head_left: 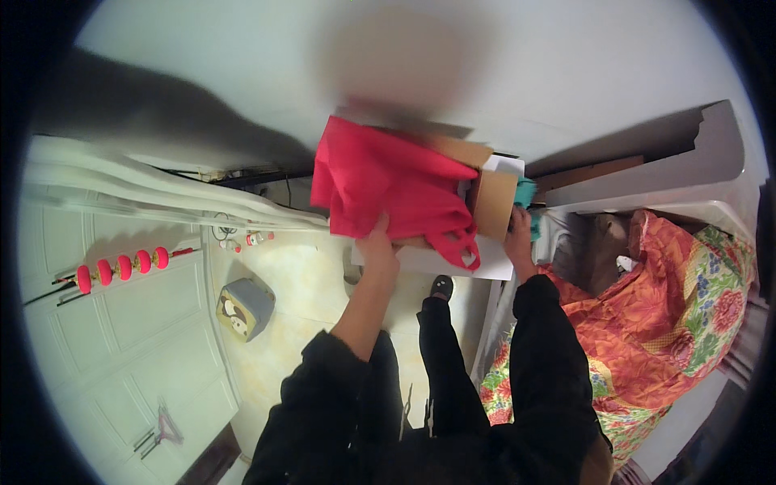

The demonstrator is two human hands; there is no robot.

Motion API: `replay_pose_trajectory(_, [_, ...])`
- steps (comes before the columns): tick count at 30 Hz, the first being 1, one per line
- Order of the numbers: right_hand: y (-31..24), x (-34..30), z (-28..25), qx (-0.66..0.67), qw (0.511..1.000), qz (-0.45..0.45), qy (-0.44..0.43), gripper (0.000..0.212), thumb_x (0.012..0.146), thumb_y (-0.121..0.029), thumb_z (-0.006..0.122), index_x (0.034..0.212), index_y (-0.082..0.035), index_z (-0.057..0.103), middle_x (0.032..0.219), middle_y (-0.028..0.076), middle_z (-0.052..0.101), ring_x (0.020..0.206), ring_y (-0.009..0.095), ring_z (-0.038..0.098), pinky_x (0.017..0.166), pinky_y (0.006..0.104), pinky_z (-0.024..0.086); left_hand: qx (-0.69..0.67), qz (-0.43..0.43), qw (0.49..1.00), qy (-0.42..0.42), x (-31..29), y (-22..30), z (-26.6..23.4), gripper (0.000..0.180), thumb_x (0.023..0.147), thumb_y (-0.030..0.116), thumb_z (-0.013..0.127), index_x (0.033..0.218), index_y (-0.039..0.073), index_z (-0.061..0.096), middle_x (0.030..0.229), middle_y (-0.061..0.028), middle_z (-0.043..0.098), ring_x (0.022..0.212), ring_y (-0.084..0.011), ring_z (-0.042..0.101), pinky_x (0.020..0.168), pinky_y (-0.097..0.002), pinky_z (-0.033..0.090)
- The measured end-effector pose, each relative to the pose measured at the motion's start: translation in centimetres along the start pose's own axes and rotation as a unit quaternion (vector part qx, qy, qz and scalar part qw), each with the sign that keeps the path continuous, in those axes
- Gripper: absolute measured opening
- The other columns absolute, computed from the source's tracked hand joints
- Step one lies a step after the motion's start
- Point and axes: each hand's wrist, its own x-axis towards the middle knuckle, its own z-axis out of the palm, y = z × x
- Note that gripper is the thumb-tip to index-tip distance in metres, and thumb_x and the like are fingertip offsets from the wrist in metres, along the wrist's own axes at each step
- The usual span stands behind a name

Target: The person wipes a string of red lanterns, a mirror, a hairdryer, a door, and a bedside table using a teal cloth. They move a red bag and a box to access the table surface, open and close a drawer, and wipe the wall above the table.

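A red fabric bag (388, 174) with loop handles lies spread over an open cardboard box (495, 198). My left hand (378, 246) grips the bag's near edge, its fingers partly hidden by the fabric. At the box's right side, my right hand (519, 234) is closed on a blurred teal cloth (525, 194), close to the raised brown flap. Under the bag and box is a white surface (493, 267). What the box holds is mostly hidden by the bag.
To the right is a bed with orange floral bedding (647, 299) and a grey headboard (663, 178). A grey stool (246, 307) and bottles (259, 238) stand on the floor at left, near a white cabinet (153, 307) with red hanging ornaments (124, 267). A wall rises behind the box.
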Motion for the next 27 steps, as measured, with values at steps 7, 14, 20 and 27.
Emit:
replay_pose_trajectory(7, [-2.5, -1.5, 4.3, -0.256, 0.957, 0.095, -0.095, 0.066, 0.093, -0.043, 0.052, 0.152, -0.020, 0.032, 0.160, 0.013, 0.023, 0.145, 0.042, 0.023, 0.106, 0.0694, 0.026, 0.075, 0.026, 0.993, -0.091, -7.1, 0.9, -12.5, 0.058, 0.088, 0.006, 0.066, 0.140, 0.002, 0.042, 0.137, -0.0121, 0.051, 0.123, -0.0253, 0.052, 0.104, -0.0393, 0.044])
replay_pose_trajectory(14, [-10.7, -8.4, 9.2, -0.237, 0.897, -0.247, -0.279, 0.053, 0.088, -0.028, 0.061, 0.139, -0.020, 0.050, 0.150, 0.009, 0.040, 0.140, 0.040, 0.031, 0.104, 0.0693, 0.029, 0.076, -0.048, 0.996, -0.020, -12.1, 4.3, -23.7, 0.068, 0.085, -0.002, 0.065, 0.145, 0.006, 0.033, 0.137, -0.0121, 0.049, 0.128, -0.0275, 0.049, 0.108, -0.0416, 0.041])
replay_pose_trajectory(20, [-8.5, -2.6, 7.0, -0.352, 0.878, -0.224, -0.235, 0.048, 0.089, -0.029, 0.059, 0.136, -0.026, 0.053, 0.147, 0.007, 0.046, 0.137, 0.038, 0.038, 0.105, 0.0663, 0.031, 0.139, -0.016, 0.990, -0.003, -13.5, 4.7, -29.7, 0.076, 0.083, -0.001, 0.067, 0.147, 0.008, 0.027, 0.140, -0.0119, 0.045, 0.130, -0.0267, 0.045, 0.111, -0.0426, 0.037])
replay_pose_trajectory(27, [-2.8, 9.3, 8.8, -0.274, 0.937, 0.210, -0.049, 0.059, 0.095, -0.042, 0.051, 0.149, -0.026, 0.034, 0.157, 0.007, 0.029, 0.141, 0.048, 0.025, 0.094, 0.0780, 0.029, 0.084, -0.031, 0.996, 0.002, -13.4, 4.1, -31.1, 0.070, 0.082, 0.005, 0.069, 0.144, 0.009, 0.036, 0.140, -0.0100, 0.048, 0.130, -0.0277, 0.047, 0.112, -0.0433, 0.037])
